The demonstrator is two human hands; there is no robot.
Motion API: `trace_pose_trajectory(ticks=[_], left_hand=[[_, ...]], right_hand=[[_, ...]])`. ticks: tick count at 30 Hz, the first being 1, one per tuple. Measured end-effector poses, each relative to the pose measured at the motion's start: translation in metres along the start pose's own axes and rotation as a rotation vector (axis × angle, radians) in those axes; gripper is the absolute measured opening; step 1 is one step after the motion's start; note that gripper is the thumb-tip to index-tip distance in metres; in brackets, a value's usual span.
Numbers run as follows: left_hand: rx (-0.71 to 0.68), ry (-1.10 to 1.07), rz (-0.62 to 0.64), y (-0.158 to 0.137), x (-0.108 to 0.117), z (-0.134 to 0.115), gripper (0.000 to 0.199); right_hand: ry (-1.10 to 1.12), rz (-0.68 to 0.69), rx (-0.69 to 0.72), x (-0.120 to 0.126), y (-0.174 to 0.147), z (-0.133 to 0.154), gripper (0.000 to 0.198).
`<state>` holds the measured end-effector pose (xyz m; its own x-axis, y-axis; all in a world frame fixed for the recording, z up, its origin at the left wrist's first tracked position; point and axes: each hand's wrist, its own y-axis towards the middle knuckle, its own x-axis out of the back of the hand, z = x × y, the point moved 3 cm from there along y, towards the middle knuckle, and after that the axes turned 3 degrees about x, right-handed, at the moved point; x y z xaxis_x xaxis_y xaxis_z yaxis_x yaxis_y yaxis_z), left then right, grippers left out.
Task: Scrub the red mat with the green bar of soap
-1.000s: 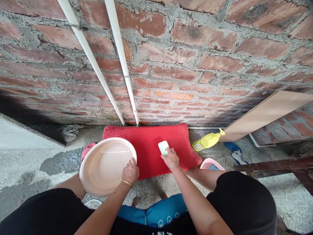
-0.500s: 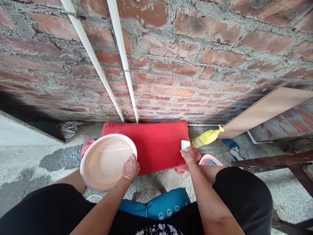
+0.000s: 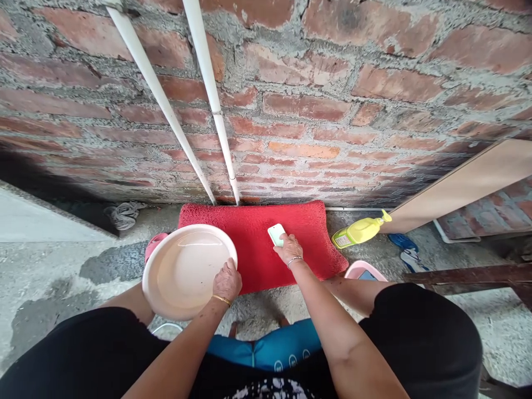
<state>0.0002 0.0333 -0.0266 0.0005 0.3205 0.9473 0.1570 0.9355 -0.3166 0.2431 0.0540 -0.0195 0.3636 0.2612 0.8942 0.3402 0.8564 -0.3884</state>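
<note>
My left hand [image 3: 227, 281] is closed over the right rim of a pale pink basin [image 3: 148, 291], which holds clear water and tips slightly. Beneath the basin's right side lies a red textured mat [image 3: 253, 260]. Over the middle of that mat, my right hand [image 3: 290, 249] grips a small flat pale green rectangular block [image 3: 275, 235] with rounded corners; its underside is hidden, so its exact kind does not show. Whether the block touches the mat, I cannot tell.
A yellow pump bottle [image 3: 359, 231] lies right of the mat, near a small pink tub [image 3: 366, 270]. Blue-and-white slippers [image 3: 409, 257] and a leaning board [image 3: 457, 183] are farther right. White pipes [image 3: 216, 111] run down the brick wall. A grey cloth [image 3: 123, 215] lies at left.
My right hand has moved left with the pale green block, from the mat's right edge to its middle. The left hand keeps its hold on the basin. The view has shifted slightly.
</note>
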Motion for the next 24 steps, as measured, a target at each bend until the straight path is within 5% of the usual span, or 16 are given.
trace_pose_trajectory(ticks=[8, 11, 14, 24], left_hand=[[-0.002, 0.005, 0.002, 0.000, 0.000, 0.001, 0.042], [-0.007, 0.009, -0.002, 0.000, -0.001, 0.001, 0.043], [-0.009, 0.002, 0.001, 0.001, -0.003, 0.001, 0.044], [-0.004, -0.026, 0.002, 0.000, -0.003, 0.000, 0.047]], right_hand=[[0.100, -0.097, -0.375, 0.024, -0.016, -0.124, 0.046], [0.116, -0.148, -0.451, 0.032, -0.028, -0.146, 0.044], [0.092, -0.148, -0.388, 0.032, -0.029, -0.120, 0.045], [-0.077, 0.042, 0.313, -0.012, -0.016, 0.080, 0.043]])
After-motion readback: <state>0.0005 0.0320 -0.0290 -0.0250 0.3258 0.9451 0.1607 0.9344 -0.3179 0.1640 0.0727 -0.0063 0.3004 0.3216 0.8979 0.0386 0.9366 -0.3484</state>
